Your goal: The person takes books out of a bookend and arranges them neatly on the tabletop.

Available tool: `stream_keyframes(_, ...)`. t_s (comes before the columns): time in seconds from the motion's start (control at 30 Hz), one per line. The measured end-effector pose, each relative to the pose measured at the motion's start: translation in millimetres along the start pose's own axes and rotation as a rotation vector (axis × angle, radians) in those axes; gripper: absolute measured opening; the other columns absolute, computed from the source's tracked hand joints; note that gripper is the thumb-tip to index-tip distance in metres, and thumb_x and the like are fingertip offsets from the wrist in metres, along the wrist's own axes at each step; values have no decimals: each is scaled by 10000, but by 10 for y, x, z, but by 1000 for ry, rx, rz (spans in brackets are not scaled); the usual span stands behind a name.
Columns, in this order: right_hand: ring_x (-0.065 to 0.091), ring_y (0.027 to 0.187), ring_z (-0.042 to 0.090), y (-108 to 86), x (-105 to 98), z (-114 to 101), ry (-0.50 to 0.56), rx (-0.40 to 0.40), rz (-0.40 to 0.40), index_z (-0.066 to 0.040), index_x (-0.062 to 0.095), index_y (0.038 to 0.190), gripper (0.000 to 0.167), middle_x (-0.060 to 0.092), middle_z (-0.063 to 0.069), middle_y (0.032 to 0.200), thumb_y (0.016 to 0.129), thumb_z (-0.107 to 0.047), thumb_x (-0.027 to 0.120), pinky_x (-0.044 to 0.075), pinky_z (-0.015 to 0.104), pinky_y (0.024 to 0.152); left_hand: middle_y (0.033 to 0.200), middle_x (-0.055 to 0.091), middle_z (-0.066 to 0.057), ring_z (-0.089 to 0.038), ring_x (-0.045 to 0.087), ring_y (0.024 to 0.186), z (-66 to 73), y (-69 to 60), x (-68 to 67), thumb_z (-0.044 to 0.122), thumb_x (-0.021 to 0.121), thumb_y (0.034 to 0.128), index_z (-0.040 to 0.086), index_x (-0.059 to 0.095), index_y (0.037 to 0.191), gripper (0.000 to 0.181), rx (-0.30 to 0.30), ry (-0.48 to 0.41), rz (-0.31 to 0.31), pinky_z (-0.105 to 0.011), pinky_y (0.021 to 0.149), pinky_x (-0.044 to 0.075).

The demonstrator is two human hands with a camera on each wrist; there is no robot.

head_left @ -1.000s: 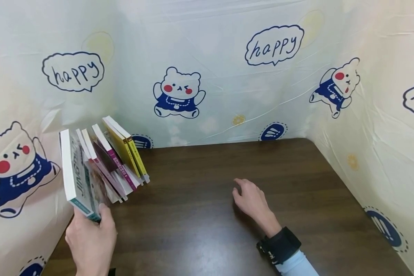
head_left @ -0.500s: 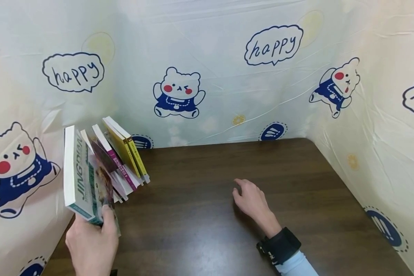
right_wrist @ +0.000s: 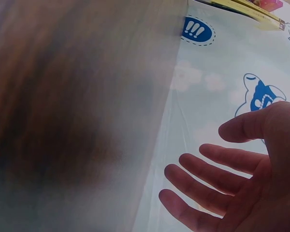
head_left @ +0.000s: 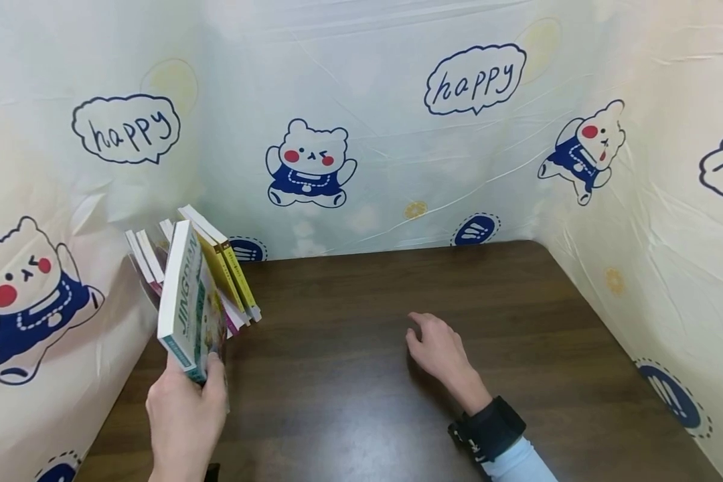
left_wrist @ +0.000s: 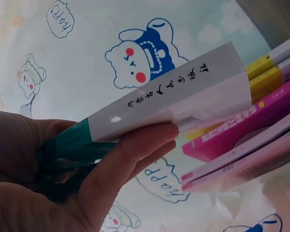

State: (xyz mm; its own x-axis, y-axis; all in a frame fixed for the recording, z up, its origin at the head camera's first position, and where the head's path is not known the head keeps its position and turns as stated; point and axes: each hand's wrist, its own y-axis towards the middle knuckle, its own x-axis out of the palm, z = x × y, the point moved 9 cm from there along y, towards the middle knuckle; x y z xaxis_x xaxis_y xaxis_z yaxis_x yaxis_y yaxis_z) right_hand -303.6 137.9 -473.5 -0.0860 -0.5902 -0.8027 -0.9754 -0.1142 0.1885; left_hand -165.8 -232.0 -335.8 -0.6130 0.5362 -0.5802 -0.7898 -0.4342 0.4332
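Observation:
A thick book (head_left: 183,294) with a white and teal cover stands tilted in my left hand (head_left: 187,408), which grips its lower end between thumb and fingers. In the left wrist view its white and teal spine (left_wrist: 169,99) carries dark handwriting-like characters, and the fingers curl around it. Behind the held book a row of thinner books leans to the left: two yellow books (head_left: 235,271), a magenta book (left_wrist: 246,125) and two pale pink-edged books (head_left: 147,258). My right hand (head_left: 436,345) rests low over the table on the right, fingers relaxed, holding nothing.
The brown wooden table (head_left: 337,375) is bounded at the back and both sides by a pale curtain (head_left: 385,147) printed with bears and "happy" bubbles. The book row stands near the table's back left corner.
My left hand has moved right with the thick book, from the left end of the row to in front of its middle. The right hand has stayed in place.

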Motion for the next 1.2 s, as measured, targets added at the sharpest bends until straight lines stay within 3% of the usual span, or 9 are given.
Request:
stream_keyframes(0.13,696,1121,307,2,-14,-12,-14,-5,10,-40,698,1355,372,691,156,1332,1021,-194,643,593,454,791,1324,626,-358,-575,651,1107,-8,16,90,-13,680,956,-46,553,1444,506,25,-17,-34,-728,841,514)
stream_keyframes(0.3,685,958,250,-8,15,-20,-8,-11,5,-29,695,1356,377,690,166,1330,1015,-182,646,533,387,686,1296,632,-372,-579,657,1088,-10,18,192,-13,689,953,-52,557,1423,490,53,-18,-82,-711,832,522)
stream_keyframes(0.53,701,1069,285,-24,27,-28,-11,-12,7,-39,698,1355,372,695,158,1323,1018,-186,641,573,443,764,1211,673,-366,-565,684,1028,25,12,281,-17,702,934,-59,589,1352,435,126,-32,-80,-716,815,533)
stream_keyframes(0.63,700,1047,276,-18,24,-36,-12,-13,6,-42,699,1356,371,696,157,1322,1020,-187,640,568,435,754,1215,674,-361,-560,686,1030,46,17,344,-15,690,941,-37,571,1385,461,138,-39,-104,-712,808,537)
stream_keyframes(0.93,701,1097,302,-21,34,-48,-10,-18,6,-45,701,1355,370,698,153,1319,1018,-188,644,584,469,799,1295,630,-375,-558,672,1073,76,25,551,-8,659,978,-57,516,1447,493,147,-85,-215,-666,800,567)
stream_keyframes(1.2,693,1142,313,-20,27,-57,1,-24,6,-42,699,1358,372,692,151,1329,1022,-192,641,590,480,822,1410,566,-363,-552,633,1166,63,52,768,22,627,1016,-36,442,1528,547,95,-151,-353,-670,832,553)
